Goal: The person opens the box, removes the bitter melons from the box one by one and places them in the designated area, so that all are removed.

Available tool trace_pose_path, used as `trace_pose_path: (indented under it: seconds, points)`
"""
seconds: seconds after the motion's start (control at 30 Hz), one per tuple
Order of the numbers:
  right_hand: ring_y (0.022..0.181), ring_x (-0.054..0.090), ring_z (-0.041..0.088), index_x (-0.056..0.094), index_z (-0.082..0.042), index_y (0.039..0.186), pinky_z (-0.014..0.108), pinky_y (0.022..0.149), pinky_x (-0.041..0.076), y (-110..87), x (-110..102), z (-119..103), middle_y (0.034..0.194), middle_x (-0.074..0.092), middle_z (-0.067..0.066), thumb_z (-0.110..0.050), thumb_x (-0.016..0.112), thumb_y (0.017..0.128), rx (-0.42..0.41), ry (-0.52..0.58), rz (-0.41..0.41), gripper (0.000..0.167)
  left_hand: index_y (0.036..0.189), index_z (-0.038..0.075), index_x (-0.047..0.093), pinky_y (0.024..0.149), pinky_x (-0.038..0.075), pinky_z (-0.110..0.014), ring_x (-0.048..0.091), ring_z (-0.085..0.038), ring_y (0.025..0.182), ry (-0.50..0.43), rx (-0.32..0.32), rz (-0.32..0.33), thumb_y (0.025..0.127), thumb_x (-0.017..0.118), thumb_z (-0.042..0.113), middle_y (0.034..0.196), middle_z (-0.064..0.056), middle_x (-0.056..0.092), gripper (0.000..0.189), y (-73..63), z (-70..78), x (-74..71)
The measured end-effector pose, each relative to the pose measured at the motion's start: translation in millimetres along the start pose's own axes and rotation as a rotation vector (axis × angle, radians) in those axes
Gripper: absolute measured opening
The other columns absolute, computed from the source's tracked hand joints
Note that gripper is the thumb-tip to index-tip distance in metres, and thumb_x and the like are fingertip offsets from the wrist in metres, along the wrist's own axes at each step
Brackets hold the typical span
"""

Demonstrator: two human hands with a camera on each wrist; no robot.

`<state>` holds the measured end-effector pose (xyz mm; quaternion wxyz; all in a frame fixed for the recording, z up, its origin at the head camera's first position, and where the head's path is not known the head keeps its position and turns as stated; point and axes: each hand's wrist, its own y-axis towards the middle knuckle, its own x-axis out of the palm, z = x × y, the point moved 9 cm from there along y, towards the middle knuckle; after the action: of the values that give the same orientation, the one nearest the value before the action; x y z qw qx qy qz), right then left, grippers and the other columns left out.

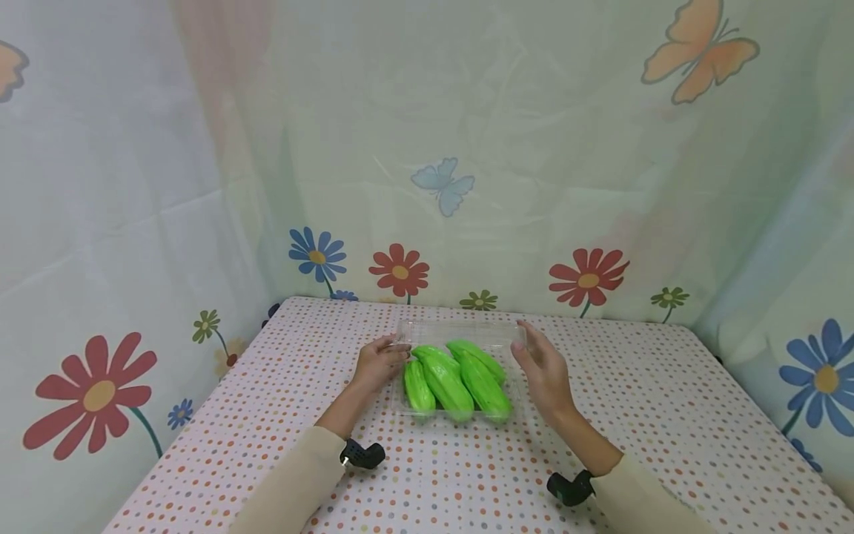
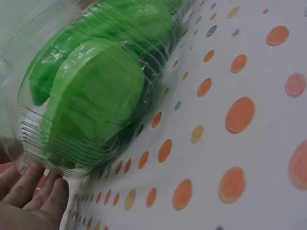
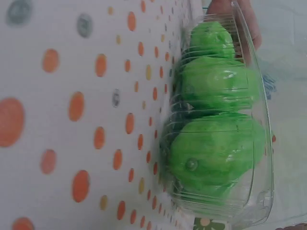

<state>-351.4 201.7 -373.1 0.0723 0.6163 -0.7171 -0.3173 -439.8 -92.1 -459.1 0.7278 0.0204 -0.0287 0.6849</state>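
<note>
A clear plastic container (image 1: 522, 400) sits in front of me, its transparent lid (image 1: 460, 331) raised along the far side. Several bright green, elongated gourd-like vegetables (image 1: 445, 382) lie side by side in it; the left wrist view shows their rounded ends (image 2: 96, 91) through the ribbed wall. My left hand (image 1: 379, 363) pinches the container's far left corner, its fingertips (image 2: 60, 189) against the plastic. On the opposite side, my right hand (image 1: 548, 374) grips the lid's right edge between thumb and fingers. Only a sliver of that hand shows in the right wrist view.
The table (image 1: 667, 415) has a white cover with coloured dots. Light curtains (image 1: 534, 208) printed with flowers and butterflies hang behind it and on both sides. Black wrist cameras (image 1: 570, 489) are strapped to both wrists, below beige sleeves (image 1: 293, 482).
</note>
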Motion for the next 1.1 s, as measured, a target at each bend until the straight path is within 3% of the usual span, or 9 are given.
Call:
trace_pose_path:
  seconds: [0.1, 0.2, 0.37, 0.6, 0.8, 1.0, 1.1]
  points:
    - [0.141, 0.042, 0.043, 0.044, 0.002, 0.151, 0.023, 0.106, 0.045, 6.2, -0.9, 0.3, 0.156, 0.044, 0.020, -0.015, 0.056, 0.105, -0.001, -0.007, 0.018, 0.050, 0.143, -0.002, 0.053, 0.089, 0.057, -0.034, 0.069, -0.025, 0.113, -0.016, 0.011, 0.022, 0.096, 0.063, 0.004, 0.128, -0.020, 0.067, 0.048, 1.3, -2.5, 0.7]
    - [0.137, 0.048, 0.040, 0.044, 0.003, 0.151, 0.002, 0.093, 0.039, 11.3, -3.0, 1.3, 0.152, 0.048, 0.022, -0.017, 0.057, 0.104, 0.023, 0.001, 0.039, 0.052, 0.140, -0.001, 0.057, 0.085, 0.057, -0.032, 0.071, -0.025, 0.109, -0.013, 0.028, 0.047, 0.094, 0.062, 0.002, 0.126, -0.020, 0.068, 0.046, 2.1, -3.5, 1.5]
    - [0.133, 0.054, 0.033, 0.049, 0.000, 0.148, 0.005, 0.092, 0.045, 20.2, -5.8, 3.3, 0.142, 0.058, 0.020, -0.022, 0.058, 0.104, 0.097, 0.071, 0.072, 0.050, 0.137, -0.004, 0.058, 0.073, 0.056, -0.026, 0.072, -0.025, 0.102, 0.011, 0.055, 0.101, 0.091, 0.060, -0.001, 0.117, -0.019, 0.071, 0.046, 2.5, -3.6, 2.1]
    - [0.134, 0.055, 0.029, 0.051, 0.000, 0.146, 0.006, 0.094, 0.045, 36.9, -6.4, 3.6, 0.142, 0.059, 0.018, -0.018, 0.057, 0.104, 0.122, 0.062, 0.078, 0.046, 0.135, -0.007, 0.059, 0.083, 0.059, -0.030, 0.071, -0.029, 0.102, 0.055, 0.120, 0.142, 0.097, 0.058, 0.004, 0.115, -0.020, 0.070, 0.040, -1.9, 4.7, 3.6]
    - [0.135, 0.053, 0.031, 0.044, -0.003, 0.152, 0.011, 0.096, 0.047, 48.7, -2.2, 7.5, 0.148, 0.054, 0.019, -0.005, 0.048, 0.106, 0.140, 0.035, -0.012, 0.047, 0.131, -0.005, 0.063, 0.083, 0.060, -0.032, 0.071, -0.026, 0.100, 0.105, 0.157, 0.191, 0.096, 0.057, 0.007, 0.110, -0.018, 0.072, 0.037, -3.8, 6.5, 1.3]
    - [0.138, 0.050, 0.034, 0.036, -0.011, 0.158, 0.035, 0.108, 0.046, 56.0, 4.5, 12.7, 0.154, 0.046, 0.021, -0.002, 0.045, 0.106, 0.185, 0.010, -0.126, 0.054, 0.127, -0.007, 0.065, 0.084, 0.061, -0.036, 0.071, -0.029, 0.100, 0.091, 0.189, 0.215, 0.096, 0.055, 0.004, 0.109, -0.022, 0.072, 0.035, -6.5, 8.1, -0.2]
    - [0.139, 0.048, 0.037, 0.030, -0.010, 0.160, 0.043, 0.109, 0.044, 57.4, 9.7, 17.1, 0.157, 0.041, 0.022, 0.001, 0.044, 0.105, 0.206, -0.012, -0.183, 0.058, 0.127, -0.008, 0.065, 0.083, 0.060, -0.032, 0.071, -0.029, 0.100, 0.078, 0.185, 0.233, 0.095, 0.058, 0.005, 0.108, -0.020, 0.072, 0.035, -8.3, 7.5, -2.9]
